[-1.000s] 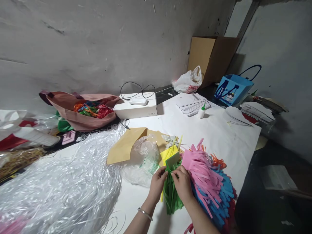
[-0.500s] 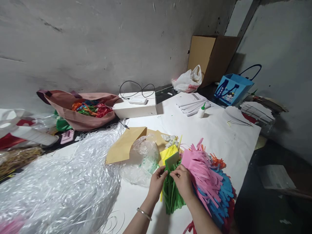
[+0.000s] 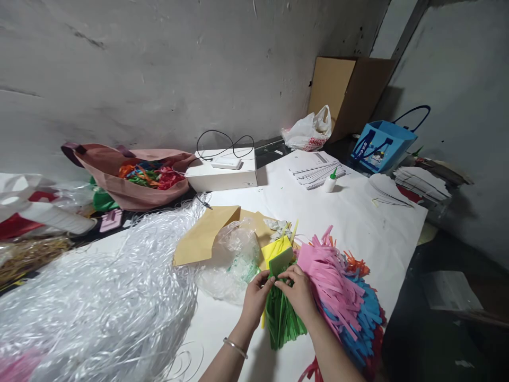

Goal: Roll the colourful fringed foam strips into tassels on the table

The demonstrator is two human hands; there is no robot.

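Note:
A green fringed bundle (image 3: 283,318) hangs down between my hands, its uncut top edge folded up in a flat green band (image 3: 280,260). My left hand (image 3: 256,294) pinches the left side of the bundle just under that band. On the right side, my right hand (image 3: 295,289) has thumb and fingers closed on the green strips. Behind the band lies a yellow piece (image 3: 276,246). Right of my right hand is a pink fringed bundle (image 3: 332,276), lying over blue fringe (image 3: 368,307) with orange fringe (image 3: 356,265) behind it.
White shiny strands (image 3: 111,297) cover the left. Brown paper (image 3: 207,239) and a clear plastic bag (image 3: 234,260) lie beyond my hands. Farther back are a glue bottle (image 3: 330,183), paper sheets (image 3: 310,171), a white box (image 3: 222,178), a pink bag (image 3: 135,196) and a blue bag (image 3: 382,143).
The fingers of my right hand have shifted slightly up along the bundle's top. The green band tilts a little differently, and the lower strips spread farther right.

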